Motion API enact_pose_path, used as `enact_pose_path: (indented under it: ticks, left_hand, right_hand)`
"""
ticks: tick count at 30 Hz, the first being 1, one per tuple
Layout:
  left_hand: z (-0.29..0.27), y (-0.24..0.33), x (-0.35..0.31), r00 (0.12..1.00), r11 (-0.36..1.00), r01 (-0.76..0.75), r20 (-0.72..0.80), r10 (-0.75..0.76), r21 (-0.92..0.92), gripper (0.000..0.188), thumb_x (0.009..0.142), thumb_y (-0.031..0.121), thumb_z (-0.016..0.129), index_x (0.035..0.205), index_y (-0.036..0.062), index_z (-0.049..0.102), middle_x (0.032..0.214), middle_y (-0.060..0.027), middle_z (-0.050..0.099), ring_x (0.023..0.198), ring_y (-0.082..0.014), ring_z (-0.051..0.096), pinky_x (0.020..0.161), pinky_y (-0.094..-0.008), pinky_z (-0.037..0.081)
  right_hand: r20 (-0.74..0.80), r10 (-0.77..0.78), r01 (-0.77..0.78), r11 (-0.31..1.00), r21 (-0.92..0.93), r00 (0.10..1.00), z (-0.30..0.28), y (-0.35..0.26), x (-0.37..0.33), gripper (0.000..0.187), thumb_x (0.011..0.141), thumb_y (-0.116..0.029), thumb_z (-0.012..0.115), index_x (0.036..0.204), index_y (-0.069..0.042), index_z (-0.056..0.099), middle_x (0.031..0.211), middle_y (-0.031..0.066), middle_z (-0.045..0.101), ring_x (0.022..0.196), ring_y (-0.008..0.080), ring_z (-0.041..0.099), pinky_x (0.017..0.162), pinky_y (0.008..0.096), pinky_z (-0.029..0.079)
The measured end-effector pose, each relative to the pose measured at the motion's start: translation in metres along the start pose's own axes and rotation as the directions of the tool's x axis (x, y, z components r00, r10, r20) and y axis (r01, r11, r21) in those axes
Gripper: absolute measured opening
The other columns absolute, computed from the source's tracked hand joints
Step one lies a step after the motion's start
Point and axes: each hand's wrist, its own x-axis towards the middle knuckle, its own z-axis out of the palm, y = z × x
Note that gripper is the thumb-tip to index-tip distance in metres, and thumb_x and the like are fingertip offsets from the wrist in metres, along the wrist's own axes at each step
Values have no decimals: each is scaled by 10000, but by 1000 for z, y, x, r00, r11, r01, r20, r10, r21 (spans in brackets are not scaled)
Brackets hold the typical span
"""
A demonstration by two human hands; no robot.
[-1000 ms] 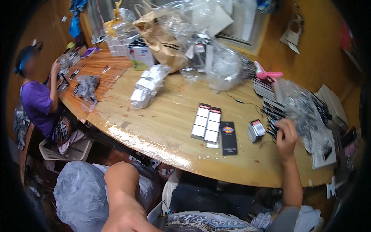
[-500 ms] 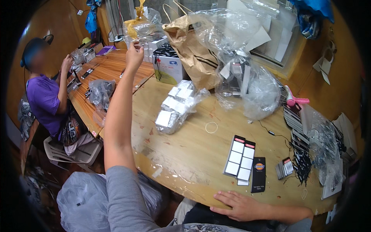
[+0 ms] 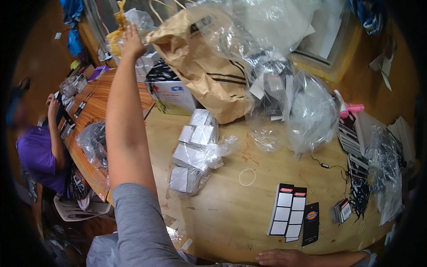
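My left arm reaches far out to the back left. My left hand (image 3: 132,43) has its fingers stretched upward beside a yellow plastic tie or bag (image 3: 114,38); whether it touches it I cannot tell. My right hand (image 3: 282,258) lies flat at the table's near edge, holding nothing. Just beyond it are two strips of black-edged tags with white panels (image 3: 280,211) and a plain black hang tag (image 3: 310,227). A clear bag of small white boxes (image 3: 195,149) lies mid-table, with a thin rubber band (image 3: 239,177) to its right.
At the back stand a carton of black strings (image 3: 173,95), a brown paper bag (image 3: 204,62) and clear plastic bags (image 3: 311,115). Along the right lie bundled tags with black cords (image 3: 356,187) and a pink-handled tool (image 3: 353,108). A person in purple (image 3: 42,151) works at the left table (image 3: 95,104).
My left hand has gone further out and its fingers have straightened. The view has shifted, so the table contents appear lower. My right hand stays at the near edge.
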Motion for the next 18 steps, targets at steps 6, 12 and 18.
enact_pose_path:
  ticks: [6, 12, 18]
  left_hand:
    - [6, 20, -35, 945, 954, -44, 322, -56, 296, 378, 739, 244, 530, 1088, 101, 501, 1061, -130, 524, 1009, -274, 477, 855, -435, 330]
    - [-19, -46, -30, 967, 939, 255, -48, -251, 230, 276, 785, 246, 374, 902, 144, 602, 950, -130, 571, 912, -283, 534, 724, -396, 418]
    - [-95, -110, -47, 863, 857, 500, -161, -479, 128, 294, 751, 249, 409, 935, 95, 579, 964, -174, 553, 918, -312, 527, 766, -401, 405]
  right_hand:
    - [-18, -1, -1, 995, -103, 1000, 5, -1, 3, 345, 685, -4, 492, 1027, -43, 470, 1033, 132, 498, 971, 278, 494, 799, 343, 427]
    - [25, -79, 81, 989, -126, 997, 0, 4, 2, 362, 680, -14, 504, 1039, -42, 464, 1034, 134, 494, 950, 280, 500, 793, 346, 423]
    - [63, -87, 97, 978, -182, 994, -1, -4, 2, 382, 683, -30, 517, 1058, -37, 447, 1050, 140, 481, 984, 297, 468, 814, 357, 405]
